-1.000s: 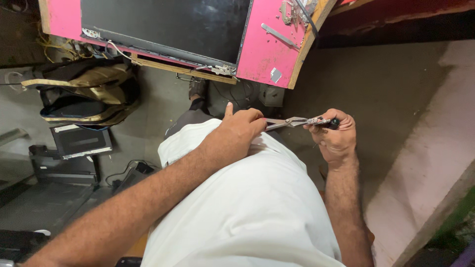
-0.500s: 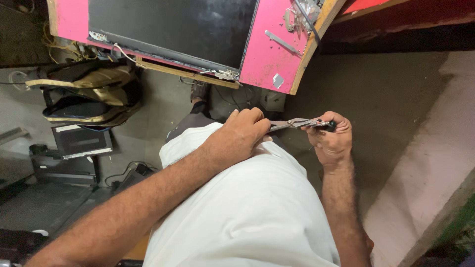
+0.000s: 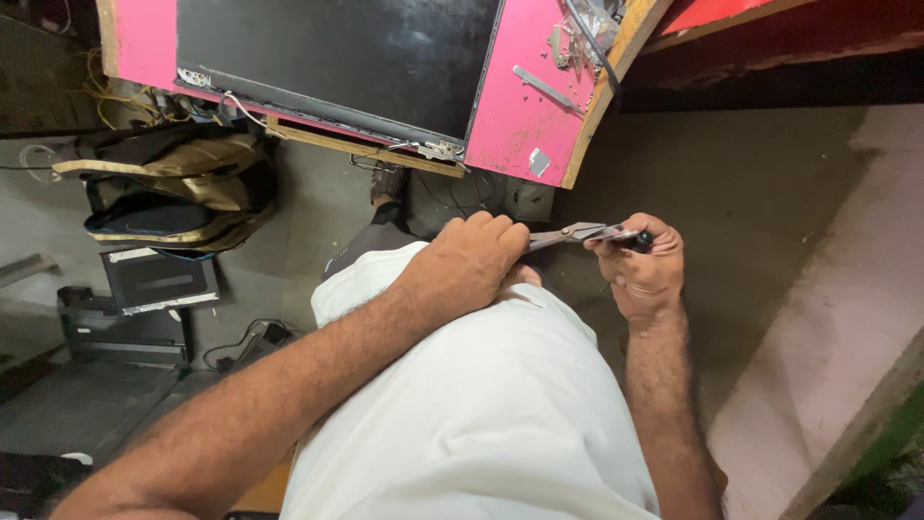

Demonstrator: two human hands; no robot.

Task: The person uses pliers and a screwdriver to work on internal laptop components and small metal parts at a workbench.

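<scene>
Metal pliers [image 3: 568, 234] are held level above the lap, handles clenched in the left hand [image 3: 472, 265], while a small dark part [image 3: 640, 238] is pinched steady at their tip by the right hand [image 3: 643, 274].

At twelve o'clock the pink counter [image 3: 520, 116] edge overhangs my hands, blocking upward. At three o'clock bare concrete floor [image 3: 760, 221] lies open; at nine, bags [image 3: 173, 188] crowd the floor.
</scene>
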